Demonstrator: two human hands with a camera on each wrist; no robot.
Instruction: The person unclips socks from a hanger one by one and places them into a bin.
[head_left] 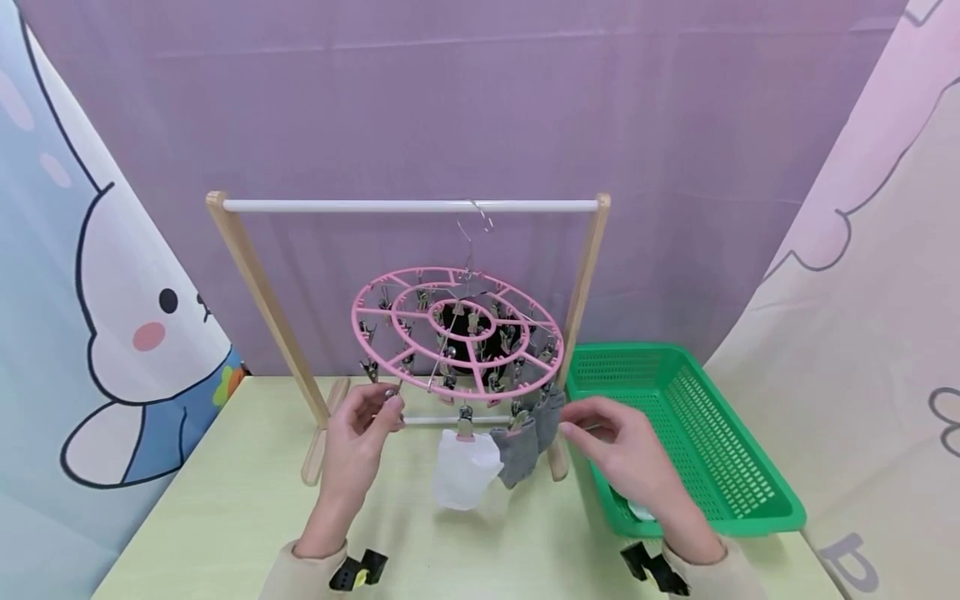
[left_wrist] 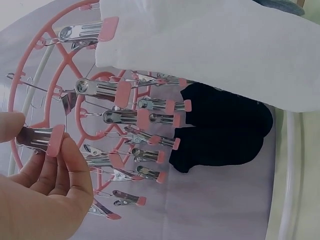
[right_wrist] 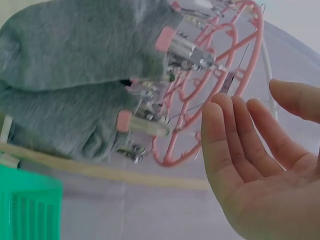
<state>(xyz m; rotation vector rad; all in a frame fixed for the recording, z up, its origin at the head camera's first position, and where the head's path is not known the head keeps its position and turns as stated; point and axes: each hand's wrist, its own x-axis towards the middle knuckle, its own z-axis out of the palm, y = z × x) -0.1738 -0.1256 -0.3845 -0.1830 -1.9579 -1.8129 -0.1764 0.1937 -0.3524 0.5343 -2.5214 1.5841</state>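
Observation:
A round pink clip hanger (head_left: 457, 392) hangs by its hook from the white bar. My left hand (head_left: 358, 446) pinches a metal clip with pink tips (left_wrist: 40, 140) at the hanger's near left rim; nothing shows in that clip. A white sock (head_left: 467, 471) hangs from a clip at the front, and a pair of grey socks (right_wrist: 90, 45) hangs to its right. Black socks (left_wrist: 225, 105) are clipped further in. My right hand (head_left: 630, 454) is beside the grey socks, its fingers (right_wrist: 215, 135) loosely bent and apart from the thumb, with nothing held.
The wooden stand (head_left: 270, 308) with its white bar (head_left: 405, 206) rises from the pale table (head_left: 202, 500). A green basket (head_left: 750, 467) stands to the right; something whitish (head_left: 641, 510) lies in it, partly hidden by my right hand. A purple curtain hangs behind.

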